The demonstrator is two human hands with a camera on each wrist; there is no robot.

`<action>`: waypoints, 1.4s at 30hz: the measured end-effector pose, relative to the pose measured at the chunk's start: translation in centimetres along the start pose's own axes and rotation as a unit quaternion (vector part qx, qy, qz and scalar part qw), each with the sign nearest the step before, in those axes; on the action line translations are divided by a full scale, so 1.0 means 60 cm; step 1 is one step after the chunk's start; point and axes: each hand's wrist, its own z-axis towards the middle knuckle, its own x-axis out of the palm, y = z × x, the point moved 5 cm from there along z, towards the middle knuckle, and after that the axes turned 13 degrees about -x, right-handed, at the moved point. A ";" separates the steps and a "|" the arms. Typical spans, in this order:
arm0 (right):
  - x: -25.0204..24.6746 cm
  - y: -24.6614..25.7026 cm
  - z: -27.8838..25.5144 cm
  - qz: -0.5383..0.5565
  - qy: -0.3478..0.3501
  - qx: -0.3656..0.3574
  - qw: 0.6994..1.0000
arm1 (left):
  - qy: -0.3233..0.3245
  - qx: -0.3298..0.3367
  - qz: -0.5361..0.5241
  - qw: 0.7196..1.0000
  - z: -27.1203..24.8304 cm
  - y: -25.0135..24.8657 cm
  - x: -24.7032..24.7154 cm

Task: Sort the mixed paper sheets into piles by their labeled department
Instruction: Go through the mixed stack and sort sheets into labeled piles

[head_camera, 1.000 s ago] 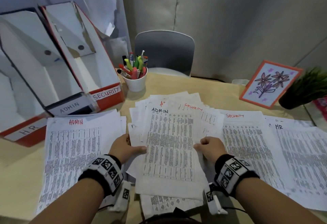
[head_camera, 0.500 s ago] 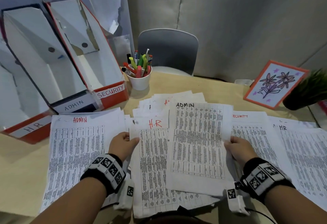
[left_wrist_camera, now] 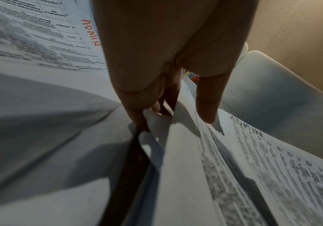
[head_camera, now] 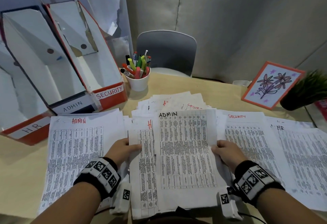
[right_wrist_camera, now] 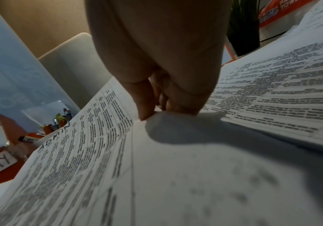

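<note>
A printed sheet headed ADMIN in black [head_camera: 184,149] hangs just above the mixed stack at the centre of the desk. My right hand [head_camera: 223,150] pinches its right edge, thumb on top [right_wrist_camera: 156,113]. My left hand [head_camera: 126,148] grips the left edge of the mixed stack [head_camera: 145,167], whose top sheet shows a red H; the thumb lies on the paper [left_wrist_camera: 176,113]. Sorted piles lie flat: ADMIN [head_camera: 76,153] at left, SECURITY [head_camera: 247,145] right of centre, HR [head_camera: 302,156] far right.
Three tilted file boxes labelled HR [head_camera: 26,131], ADMIN [head_camera: 72,106] and SECURITY [head_camera: 109,93] stand at the back left. A white pen cup [head_camera: 138,82] is behind the stack. A flower card [head_camera: 272,85] and a plant [head_camera: 307,91] stand back right; a grey chair [head_camera: 166,52] is across the desk.
My right hand first drew the black ADMIN sheet off the stack to the right, baring the HR sheet, and has now carried it back a little to the left. The left hand stayed put.
</note>
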 end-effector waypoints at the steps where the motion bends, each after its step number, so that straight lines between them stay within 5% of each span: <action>1: 0.001 0.000 -0.002 0.000 0.004 0.004 1.000 | -0.001 -0.003 0.006 1.000 0.002 0.002 -0.001; 19: -0.040 -0.023 -0.012 0.035 -0.020 0.067 0.997 | -0.127 0.063 0.090 0.986 -0.002 -0.006 0.003; 25: -0.030 -0.002 -0.021 0.132 -0.020 0.051 0.990 | -0.285 0.226 0.187 0.912 -0.044 -0.052 0.007; 28: -0.014 0.021 -0.026 0.166 0.010 0.036 0.985 | -0.184 0.239 0.142 0.943 -0.058 -0.057 0.034; 30: -0.005 0.035 -0.028 0.197 0.027 0.029 0.979 | -0.073 0.178 0.099 0.976 -0.054 -0.048 0.050; 33: 0.008 0.049 -0.031 0.228 0.062 0.016 0.972 | 0.024 0.104 0.078 0.991 -0.043 -0.021 0.058; 36: 0.019 0.060 -0.035 0.207 0.079 -0.002 0.975 | 0.003 0.088 0.039 0.995 -0.047 -0.006 0.035; 42: 0.008 0.038 -0.019 -0.066 0.047 -0.019 0.997 | -0.111 0.054 0.017 0.992 -0.080 0.041 -0.119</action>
